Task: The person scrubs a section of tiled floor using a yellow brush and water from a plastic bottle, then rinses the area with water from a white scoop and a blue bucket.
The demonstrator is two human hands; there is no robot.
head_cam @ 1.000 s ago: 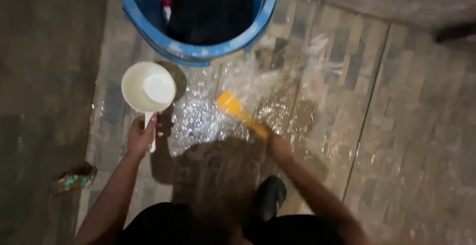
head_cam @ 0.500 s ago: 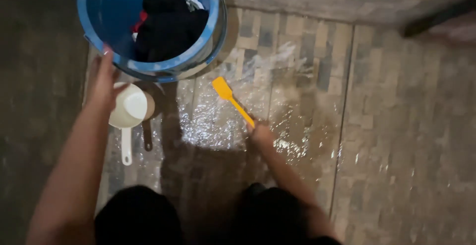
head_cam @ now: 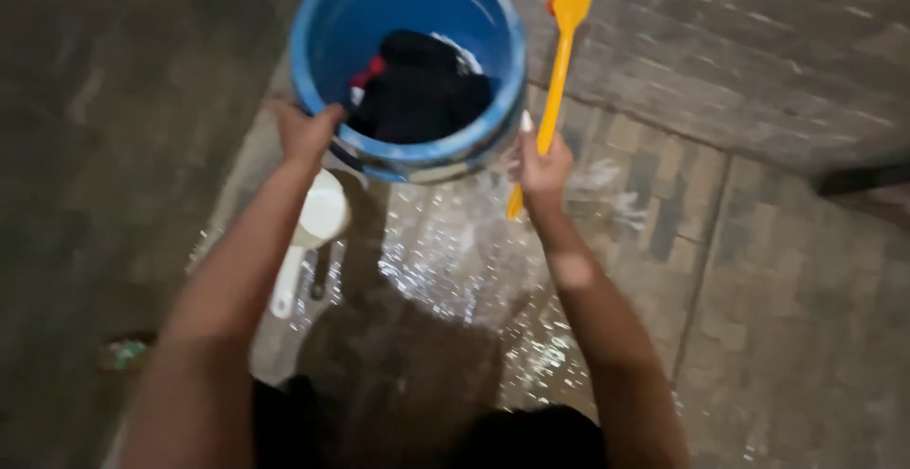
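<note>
Bucket: a blue round bucket [head_cam: 408,147] sits at the upper centre of the frame on the wet paved floor [head_cam: 455,270], tilted toward the viewer; water appears to spill from under its near rim.
Contents: a bundle of dark clothes [head_cam: 417,90] with a touch of red and white lies inside the bucket, against its near wall.
Left hand: the left hand [head_cam: 305,132] grips the bucket's rim on the left, fingers curled and pressed over the edge.
Right hand: the right hand [head_cam: 542,164] presses against the bucket's right side, fingers closed round the handle of an orange brush [head_cam: 567,23] that points to the top edge of the frame.
Scoop: a white scoop with a long handle [head_cam: 313,232] lies on the floor just below the bucket, partly hidden by the left forearm.
Other: a small greenish object [head_cam: 123,353] lies at the lower left, too blurred to identify.
Step in hand: judged from the two-sided grip and the lean, the bucket is being tipped or shifted with the clothes kept inside.
Next move calls for: a steady hold on both sides, so that the load does not slide out over the low rim, and care that the brush does not slip from the right hand.
</note>
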